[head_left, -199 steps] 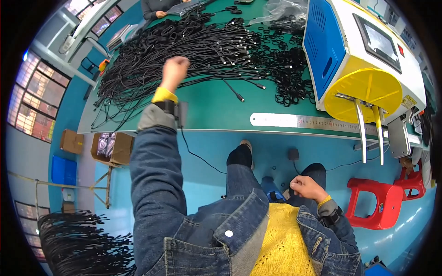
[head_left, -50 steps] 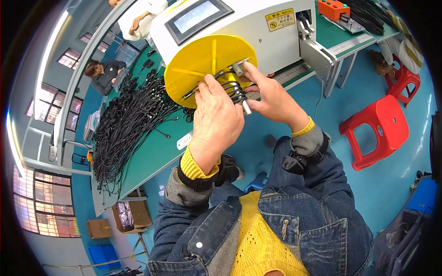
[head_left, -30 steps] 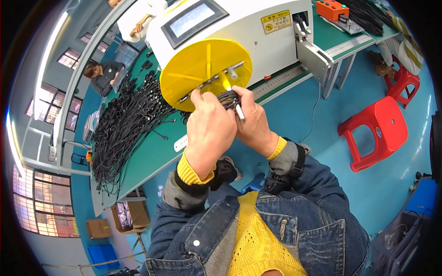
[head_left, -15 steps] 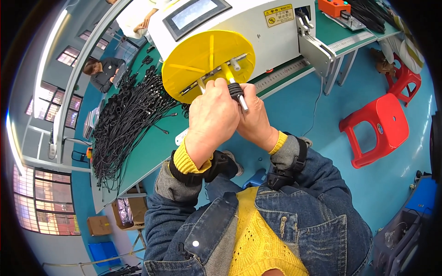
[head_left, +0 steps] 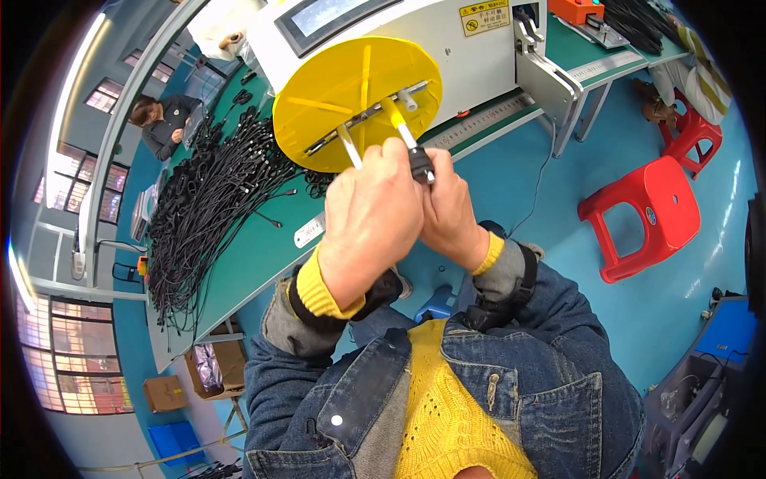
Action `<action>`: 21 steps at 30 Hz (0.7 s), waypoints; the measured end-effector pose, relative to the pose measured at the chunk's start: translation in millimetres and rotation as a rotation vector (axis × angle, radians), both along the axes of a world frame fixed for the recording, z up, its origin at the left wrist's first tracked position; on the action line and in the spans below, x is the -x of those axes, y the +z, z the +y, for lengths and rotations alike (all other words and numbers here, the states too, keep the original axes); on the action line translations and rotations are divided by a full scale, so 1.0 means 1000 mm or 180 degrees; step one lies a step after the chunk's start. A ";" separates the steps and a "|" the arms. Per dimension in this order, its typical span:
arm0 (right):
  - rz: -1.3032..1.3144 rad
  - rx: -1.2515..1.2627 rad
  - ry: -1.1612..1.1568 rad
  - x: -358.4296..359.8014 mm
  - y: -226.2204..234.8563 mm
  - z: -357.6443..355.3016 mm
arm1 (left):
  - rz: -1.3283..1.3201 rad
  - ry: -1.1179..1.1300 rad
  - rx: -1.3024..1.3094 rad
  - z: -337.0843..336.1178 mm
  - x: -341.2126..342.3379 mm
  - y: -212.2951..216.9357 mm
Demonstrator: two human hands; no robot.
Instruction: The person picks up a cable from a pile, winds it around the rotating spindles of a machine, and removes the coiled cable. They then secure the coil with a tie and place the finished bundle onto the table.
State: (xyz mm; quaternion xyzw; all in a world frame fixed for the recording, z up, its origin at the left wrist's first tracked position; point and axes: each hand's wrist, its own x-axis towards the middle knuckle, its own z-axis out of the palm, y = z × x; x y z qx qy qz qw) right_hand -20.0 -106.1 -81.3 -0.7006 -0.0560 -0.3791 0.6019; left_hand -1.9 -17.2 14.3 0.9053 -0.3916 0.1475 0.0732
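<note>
Two hands meet just below the yellow disc (head_left: 355, 100). Your left hand (head_left: 371, 219) is curled shut over the cable bundle (head_left: 420, 164), hiding most of it. Your right hand (head_left: 448, 211) pinches its black top end, which points up toward the disc's pegs (head_left: 399, 124).

A yellow winding disc (head_left: 351, 100) fronts a white machine (head_left: 447, 40) on a green workbench (head_left: 239, 263) strewn with black cables (head_left: 211, 199); a red plastic stool (head_left: 642, 219) stands on the blue floor (head_left: 686, 295).
</note>
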 end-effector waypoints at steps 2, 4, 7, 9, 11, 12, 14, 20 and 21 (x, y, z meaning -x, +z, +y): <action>-0.0015 0.0009 -0.0067 0.004 -0.002 0.001 | -0.0015 -0.0058 -0.0018 0.000 0.005 0.000; -0.0015 0.0032 -0.0005 0.019 -0.003 0.002 | -0.0303 -0.0127 0.0010 0.002 0.018 -0.004; 0.0057 0.0279 0.0042 0.036 -0.001 -0.004 | -0.0426 -0.0147 -0.0033 0.007 0.036 -0.007; 0.0121 0.0778 0.0111 0.045 0.001 -0.009 | -0.0457 -0.0086 -0.0129 0.011 0.044 -0.009; 0.0361 0.1278 0.0093 0.049 0.001 -0.018 | -0.0377 0.0026 -0.0234 0.014 0.045 -0.019; 0.0576 0.1782 0.0057 0.049 0.001 -0.022 | -0.0321 0.0119 -0.0336 0.016 0.046 -0.026; 0.0794 0.2288 0.0080 0.048 -0.003 -0.020 | -0.0234 0.0256 -0.0448 0.023 0.047 -0.039; 0.0712 0.2559 0.0458 0.042 -0.015 -0.006 | 0.0201 0.0495 -0.0329 0.045 0.051 -0.062; 0.0732 0.2641 0.0543 0.042 -0.016 -0.003 | 0.0283 0.0520 -0.0340 0.049 0.051 -0.064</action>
